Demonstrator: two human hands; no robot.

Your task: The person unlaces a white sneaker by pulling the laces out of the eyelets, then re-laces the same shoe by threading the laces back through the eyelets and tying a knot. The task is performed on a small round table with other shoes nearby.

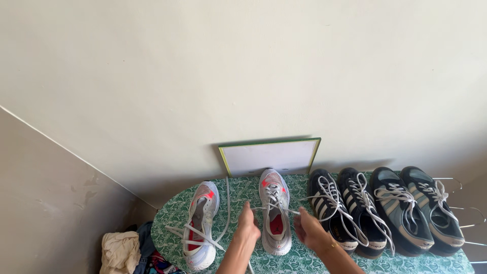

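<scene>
Item: bench [167, 223], rounded at its left end, covered with a green and white patterned cloth, set against a pale wall.

Held item: white sneaker [275, 210] with red-orange marks near the toe, standing upright near the middle of the bench, toe toward the wall, heel toward the person. Its white laces [276, 207] were undone and drawn out to either side across the tongue.

Left hand [248, 226]: lay just left of this sneaker, fingers curled and pinched shut on the left lace end. Right hand [310, 231]: lay just right of the sneaker, fingers closed on the right lace end, which ran taut from the shoe to the fingertips. A thin bracelet showed on the right wrist.

Matching item: second white sneaker [201, 231], same colours, lying to the left of the first and apart from it, laces loose and trailing over the cloth.

Further items, right of the hands, in a row, toes toward the wall: two black sneakers with white stripes [350, 215] and white laces, side by side, the nearer one just beside the right hand; then two dark sneakers with pale blue-grey stripes [418, 210], also side by side, at the right end.

Behind the held sneaker: white board with a green frame [269, 157], leaning on the wall.

Right edge: wire hangers [469, 215], partly behind the last pair.

Lower left, beside the bench: heap of cloth [122, 251], cream on top.
</scene>
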